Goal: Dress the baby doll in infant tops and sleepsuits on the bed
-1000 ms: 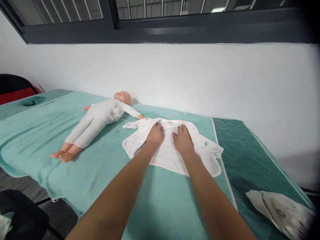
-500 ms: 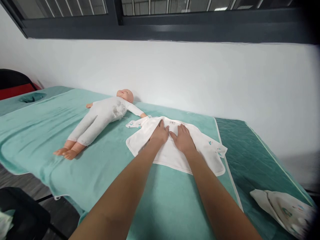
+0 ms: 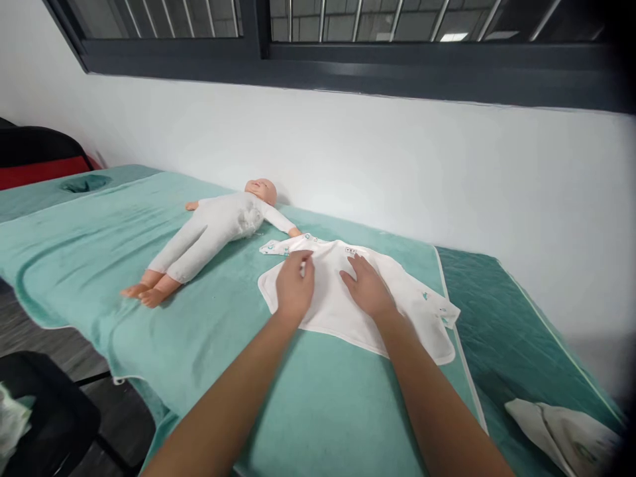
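A small white baby shirt (image 3: 328, 291) lies spread on the green cloth, its sleeves dotted with coloured prints and a small label at the neck. Over its left half is my left hand (image 3: 295, 288), fingers loosely curled, thumb close to the index finger with a gap between; I see nothing held. My right hand (image 3: 368, 288) rests on the shirt below the label, fingers stretched out. A baby doll (image 3: 213, 228) in a white body suit lies on its back to the left, one hand near the shirt's left sleeve.
The green cloth (image 3: 199, 358) covers the bed, with a darker green cover (image 3: 489, 311) at right. A folded whitish printed cloth (image 3: 561, 430) lies at lower right. A black chair (image 3: 54, 411) stands at lower left. Behind are a white wall (image 3: 348, 159) and a barred window.
My left hand has moved left and lifted from the shirt's neck area, its fingers curling. My right hand stays on the shirt. The view has shifted slightly.
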A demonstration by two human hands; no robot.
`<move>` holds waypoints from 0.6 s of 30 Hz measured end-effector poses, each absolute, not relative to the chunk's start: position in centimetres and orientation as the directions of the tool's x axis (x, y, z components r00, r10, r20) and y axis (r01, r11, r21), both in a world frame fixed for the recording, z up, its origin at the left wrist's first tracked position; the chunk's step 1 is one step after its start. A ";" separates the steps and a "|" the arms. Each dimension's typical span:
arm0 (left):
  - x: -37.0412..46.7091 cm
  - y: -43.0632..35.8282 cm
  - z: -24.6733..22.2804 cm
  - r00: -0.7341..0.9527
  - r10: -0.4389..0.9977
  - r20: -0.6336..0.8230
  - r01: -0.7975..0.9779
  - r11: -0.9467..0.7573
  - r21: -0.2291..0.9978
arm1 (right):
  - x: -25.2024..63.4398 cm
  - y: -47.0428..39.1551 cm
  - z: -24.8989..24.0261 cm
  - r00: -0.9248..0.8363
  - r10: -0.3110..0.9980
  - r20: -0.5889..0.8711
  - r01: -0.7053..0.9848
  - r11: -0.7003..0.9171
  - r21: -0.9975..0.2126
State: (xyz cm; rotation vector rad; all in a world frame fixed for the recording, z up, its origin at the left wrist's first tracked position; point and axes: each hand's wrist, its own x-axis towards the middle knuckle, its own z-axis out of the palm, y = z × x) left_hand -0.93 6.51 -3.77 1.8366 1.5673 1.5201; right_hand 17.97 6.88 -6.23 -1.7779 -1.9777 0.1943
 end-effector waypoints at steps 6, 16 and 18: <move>-9.4 10.1 -4.4 -0.345 0.887 0.308 0.741 0.056 0.669 | 17.1 6.6 -6.2 -0.149 0.978 0.149 0.919 0.192 -0.343; -10.9 13.6 -4.1 -0.200 0.947 0.250 0.858 0.046 0.512 | 17.3 6.6 -6.3 -0.157 0.982 0.102 0.935 0.181 -0.303; -11.3 13.5 -4.4 -0.264 0.924 0.276 0.741 0.011 0.671 | 17.2 6.5 -6.2 -0.154 0.983 0.096 0.937 0.176 -0.301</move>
